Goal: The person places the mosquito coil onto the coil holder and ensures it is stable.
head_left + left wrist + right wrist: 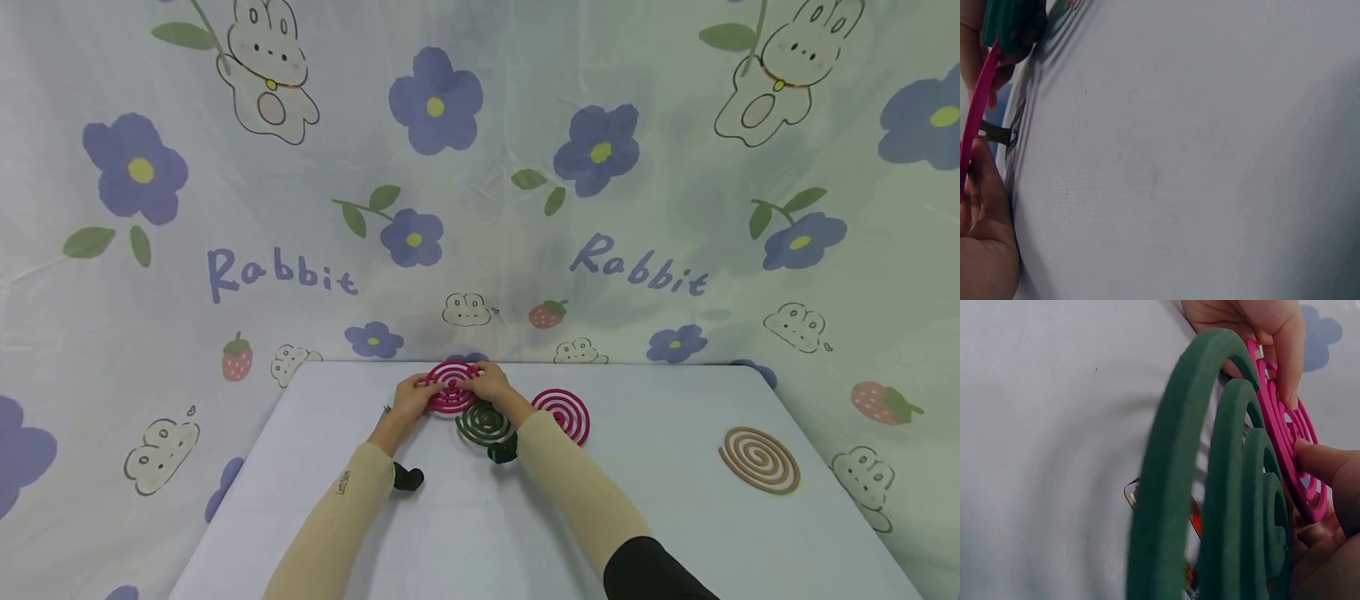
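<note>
In the head view, my left hand [408, 400] and right hand [495, 388] hold a pink mosquito coil [451, 386] between them near the table's far edge. The right thumb presses its face in the right wrist view, where the left hand [1288, 337] grips the opposite rim. Below my right hand, a dark green mosquito coil [1221, 462] stands tilted, off the table, against that palm; how it is held is hidden. A small metal piece [997, 132] shows beside the pink coil in the left wrist view.
Another pink coil [577, 417] lies right of my right wrist. A brown coil [761, 461] is on the white table [660, 517] at far right. Partly behind the green coil is a shiny piece with red on it [1195, 519]. A printed curtain [510, 250] hangs behind.
</note>
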{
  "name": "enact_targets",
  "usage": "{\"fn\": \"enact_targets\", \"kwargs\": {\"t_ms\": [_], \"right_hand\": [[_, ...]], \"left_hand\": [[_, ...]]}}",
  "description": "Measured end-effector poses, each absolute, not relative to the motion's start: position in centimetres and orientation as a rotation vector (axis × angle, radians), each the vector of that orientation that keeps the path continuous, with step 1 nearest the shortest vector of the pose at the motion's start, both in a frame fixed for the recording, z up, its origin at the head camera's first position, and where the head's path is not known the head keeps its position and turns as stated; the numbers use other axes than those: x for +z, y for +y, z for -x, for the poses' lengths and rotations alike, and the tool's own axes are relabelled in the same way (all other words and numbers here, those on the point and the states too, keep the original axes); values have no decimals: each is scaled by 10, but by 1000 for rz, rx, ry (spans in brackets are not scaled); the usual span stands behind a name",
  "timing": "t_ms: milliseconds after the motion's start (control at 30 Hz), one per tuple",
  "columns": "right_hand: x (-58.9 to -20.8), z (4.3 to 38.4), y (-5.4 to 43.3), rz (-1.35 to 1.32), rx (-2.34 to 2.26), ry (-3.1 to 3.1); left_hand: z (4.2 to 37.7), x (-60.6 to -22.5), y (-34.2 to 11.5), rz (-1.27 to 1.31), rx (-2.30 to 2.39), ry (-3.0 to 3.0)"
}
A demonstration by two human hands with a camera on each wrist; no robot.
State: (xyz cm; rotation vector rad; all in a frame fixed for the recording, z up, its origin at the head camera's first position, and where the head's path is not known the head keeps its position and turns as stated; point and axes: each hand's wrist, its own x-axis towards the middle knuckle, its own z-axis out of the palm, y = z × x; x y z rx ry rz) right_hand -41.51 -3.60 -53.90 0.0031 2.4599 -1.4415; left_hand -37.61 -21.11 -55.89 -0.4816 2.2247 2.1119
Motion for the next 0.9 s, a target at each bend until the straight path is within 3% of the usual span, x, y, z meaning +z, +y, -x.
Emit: {"fn": "enact_targets", "kwargs": {"t_ms": [900], "right_hand": [[-536,416,-34,-58,-1446,2436]], "left_hand": [[371,-556,-210,490,2106,2256]]}}
